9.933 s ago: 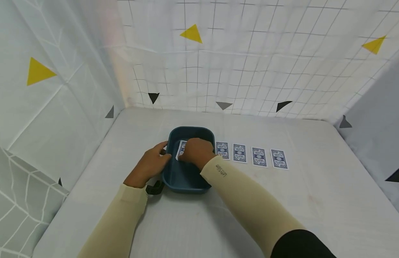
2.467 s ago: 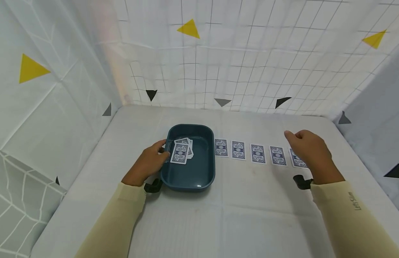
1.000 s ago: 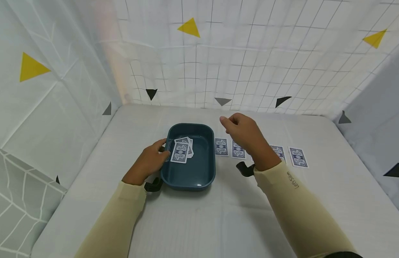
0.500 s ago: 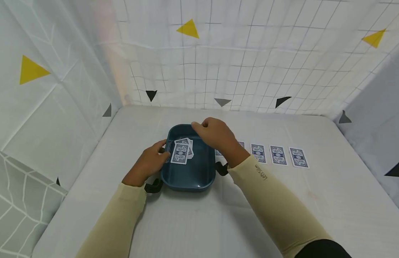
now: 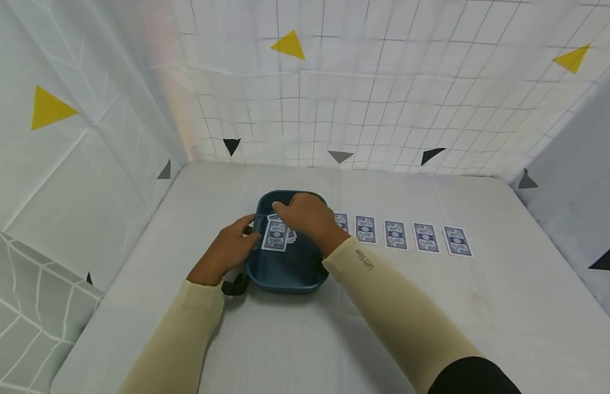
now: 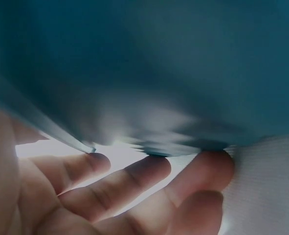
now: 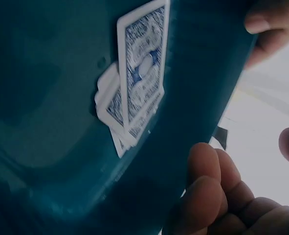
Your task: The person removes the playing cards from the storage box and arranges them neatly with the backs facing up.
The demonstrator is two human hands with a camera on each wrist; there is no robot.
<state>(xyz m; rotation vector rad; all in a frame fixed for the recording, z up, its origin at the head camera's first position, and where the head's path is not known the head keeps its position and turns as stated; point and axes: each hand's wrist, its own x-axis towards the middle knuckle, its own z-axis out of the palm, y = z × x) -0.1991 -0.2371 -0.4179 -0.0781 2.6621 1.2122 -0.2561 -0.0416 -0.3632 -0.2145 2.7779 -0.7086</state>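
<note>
Grips tray (image 5: 285,271) on left side with left hand (image 5: 227,250). Holds right hand (image 5: 310,220) empty, loosely curled, above tray, partly covering pile (image 5: 275,236). Inside tray, toward left side: pile, askew, backs up. On tabletop (image 5: 512,290), right of tray: row of five cards (image 5: 396,235), backs up.

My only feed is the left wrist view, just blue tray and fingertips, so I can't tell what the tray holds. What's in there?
Observer: A small pile of playing cards, overlapping, the top one back up.
Operator: Any cards outside it?
Observer: Yes, a row of five cards lies on the table, to the right of the tray.
Operator: And the right grip?
Observer: It is over the tray, close to the pile; I see no card in it.
</note>
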